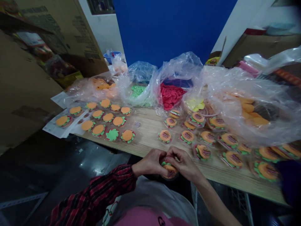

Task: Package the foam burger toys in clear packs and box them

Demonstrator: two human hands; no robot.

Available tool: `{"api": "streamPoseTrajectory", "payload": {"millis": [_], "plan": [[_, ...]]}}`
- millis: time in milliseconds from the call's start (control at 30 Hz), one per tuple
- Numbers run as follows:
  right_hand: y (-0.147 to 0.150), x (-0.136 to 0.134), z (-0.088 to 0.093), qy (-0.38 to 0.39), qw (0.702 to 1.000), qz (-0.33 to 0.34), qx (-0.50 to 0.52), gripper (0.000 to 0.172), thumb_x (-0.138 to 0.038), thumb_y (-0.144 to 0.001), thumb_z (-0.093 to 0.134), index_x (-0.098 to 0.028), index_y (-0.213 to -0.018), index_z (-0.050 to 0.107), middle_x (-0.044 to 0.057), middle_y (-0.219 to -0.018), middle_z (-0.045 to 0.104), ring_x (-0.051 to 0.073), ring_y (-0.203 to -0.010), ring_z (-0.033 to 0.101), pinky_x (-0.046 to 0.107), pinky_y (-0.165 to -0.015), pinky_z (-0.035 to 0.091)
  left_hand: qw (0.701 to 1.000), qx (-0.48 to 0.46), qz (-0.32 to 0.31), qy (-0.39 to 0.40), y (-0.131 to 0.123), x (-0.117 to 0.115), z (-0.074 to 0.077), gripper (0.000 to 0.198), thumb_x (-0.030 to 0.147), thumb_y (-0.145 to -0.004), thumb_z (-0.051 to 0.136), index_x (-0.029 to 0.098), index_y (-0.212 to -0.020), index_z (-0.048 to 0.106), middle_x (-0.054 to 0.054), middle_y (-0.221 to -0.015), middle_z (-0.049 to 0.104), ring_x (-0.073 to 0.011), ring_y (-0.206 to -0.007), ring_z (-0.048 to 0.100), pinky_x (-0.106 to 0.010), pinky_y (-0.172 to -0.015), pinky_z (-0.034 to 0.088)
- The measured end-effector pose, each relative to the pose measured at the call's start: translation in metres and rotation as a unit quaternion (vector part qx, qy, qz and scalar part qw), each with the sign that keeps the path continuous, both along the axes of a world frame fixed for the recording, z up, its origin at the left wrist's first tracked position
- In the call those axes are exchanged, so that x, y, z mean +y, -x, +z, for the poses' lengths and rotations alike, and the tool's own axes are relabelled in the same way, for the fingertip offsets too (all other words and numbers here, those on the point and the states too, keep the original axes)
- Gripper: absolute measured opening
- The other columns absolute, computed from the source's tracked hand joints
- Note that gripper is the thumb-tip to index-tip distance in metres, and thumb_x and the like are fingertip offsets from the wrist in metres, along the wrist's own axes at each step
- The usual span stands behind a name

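– blue board (pixel 174 28) fills the top centre of the frame, above our wooden table (pixel 145 128). where do we have the toy burger (pixel 170 173)?
– lower centre, just in front of the table's near edge as we see it, between our two hands.
– what could go wrong?
– we might drop it, we judge: a loose pinch could let it slip below that edge, and pressing too hard could dent it (we can't tell how firm it is).
– and our hands?
– our left hand (pixel 152 161) is half closed, thumb and fingers curled around its left side. our right hand (pixel 184 164) pinches its upper rim, thumb against forefinger; what exactly sits between those fingertips is hidden.
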State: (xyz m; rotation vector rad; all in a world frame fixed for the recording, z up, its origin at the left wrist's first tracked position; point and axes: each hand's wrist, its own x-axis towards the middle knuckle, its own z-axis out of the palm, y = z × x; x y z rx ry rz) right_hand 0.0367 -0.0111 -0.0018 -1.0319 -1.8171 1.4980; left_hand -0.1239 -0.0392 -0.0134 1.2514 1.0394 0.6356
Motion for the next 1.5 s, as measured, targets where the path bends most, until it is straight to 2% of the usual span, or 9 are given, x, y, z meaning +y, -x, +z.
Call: {"api": "streamPoseTrajectory", "payload": {"millis": [167, 367, 467, 567, 667, 733, 933, 1267, 1500], "plan": [[-0.001, -0.012, -0.017, 0.053, 0.991, -0.100, 0.074, 0.023, -0.034, -0.074, 0.063, -0.018, -0.061, 0.054, -0.003, -0.057, 0.049, 0.011, -0.055, 0.043, 0.022, -0.051, 0.033, 1.000, -0.011, 0.008, 0.025, -0.004, 0.001, -0.001, 0.030, 0.023, -0.051, 0.074, 0.010, -0.076, 0.063, 0.002, -0.068, 0.056, -0.0111, -0.063, 0.049, -0.020, -0.055, 0.035], [-0.004, -0.017, -0.030, 0.161, 0.917, -0.277, 0.237, 0.027, -0.037, -0.069, 0.068, -0.018, -0.061, 0.051, -0.005, -0.056, 0.047, 0.009, -0.052, 0.041, 0.021, -0.050, 0.034, 0.991, -0.091, 0.089, 0.041, -0.013, -0.004, 0.002, 0.049, 0.027, -0.049, 0.080, 0.012, -0.090, 0.057, -0.002, -0.081, 0.059, -0.0127, -0.072, 0.053, -0.022, -0.065, 0.041], [-0.015, -0.011, -0.027, 0.119, 0.947, -0.232, 0.187, 0.024, -0.036, -0.073, 0.066, -0.018, -0.063, 0.053, -0.004, -0.059, 0.048, 0.010, -0.055, 0.043, 0.022, -0.053, 0.034, 0.992, -0.093, 0.086, 0.018, -0.016, -0.007, 0.003, 0.042, 0.030, -0.055, 0.077, 0.012, -0.087, 0.056, -0.001, -0.077, 0.057, -0.0110, -0.069, 0.051, -0.022, -0.062, 0.040], [-0.026, -0.006, -0.015, 0.033, 0.991, -0.107, 0.074, 0.017, -0.034, -0.077, 0.062, -0.018, -0.070, 0.060, -0.001, -0.066, 0.052, 0.013, -0.063, 0.047, 0.024, -0.058, 0.037, 0.998, -0.003, 0.041, -0.041, -0.017, -0.006, 0.005, 0.037, 0.031, -0.056, 0.076, 0.012, -0.083, 0.059, 0.000, -0.073, 0.056, -0.0107, -0.066, 0.049, -0.021, -0.059, 0.038], [-0.030, -0.005, 0.002, -0.021, 1.000, -0.008, 0.008, 0.012, -0.030, -0.076, 0.062, -0.018, -0.073, 0.061, 0.001, -0.070, 0.056, 0.015, -0.068, 0.051, 0.026, -0.062, 0.039, 0.992, 0.081, -0.018, -0.094, -0.020, -0.002, 0.009, 0.036, 0.032, -0.054, 0.075, 0.012, -0.080, 0.061, 0.001, -0.071, 0.057, -0.0115, -0.065, 0.048, -0.021, -0.058, 0.037], [-0.030, -0.007, 0.009, -0.041, 0.999, 0.011, -0.008, 0.011, -0.027, -0.076, 0.062, -0.018, -0.070, 0.059, 0.000, -0.069, 0.055, 0.015, -0.067, 0.051, 0.026, -0.061, 0.039, 0.984, 0.121, -0.036, -0.123, -0.023, 0.000, 0.011, 0.037, 0.032, -0.052, 0.075, 0.013, -0.080, 0.061, 0.001, -0.073, 0.058, -0.0122, -0.066, 0.048, -0.022, -0.058, 0.036], [-0.036, -0.019, 0.001, -0.062, 0.997, -0.047, 0.022, 0.013, -0.023, -0.080, 0.057, -0.018, -0.068, 0.055, -0.002, -0.066, 0.050, 0.012, -0.063, 0.046, 0.024, -0.058, 0.036, 0.974, 0.160, -0.085, -0.139, -0.034, 0.004, 0.016, 0.034, 0.032, -0.052, 0.073, 0.013, -0.078, 0.061, 0.002, -0.069, 0.054, -0.0104, -0.061, 0.044, -0.021, -0.053, 0.031], [-0.053, -0.046, -0.023, -0.020, 0.981, -0.170, 0.096, 0.012, -0.025, -0.079, 0.058, -0.019, -0.068, 0.057, -0.001, -0.068, 0.054, 0.014, -0.067, 0.050, 0.025, -0.062, 0.038, 0.977, 0.126, -0.128, -0.114, -0.054, 0.001, 0.020, 0.027, 0.028, -0.053, 0.073, 0.014, -0.063, 0.052, 0.007, -0.059, 0.034, -0.0056, -0.054, 0.028, -0.022, -0.046, 0.016], [-0.062, -0.062, -0.038, 0.080, 0.955, -0.240, 0.156, 0.014, -0.031, -0.079, 0.062, -0.019, -0.072, 0.062, -0.001, -0.067, 0.057, 0.013, -0.064, 0.052, 0.024, -0.060, 0.041, 0.988, 0.099, -0.121, -0.011, -0.056, 0.002, 0.014, 0.033, 0.030, -0.045, 0.079, 0.012, -0.061, 0.056, 0.008, -0.055, 0.039, -0.0055, -0.051, 0.031, -0.020, -0.045, 0.020]]}}
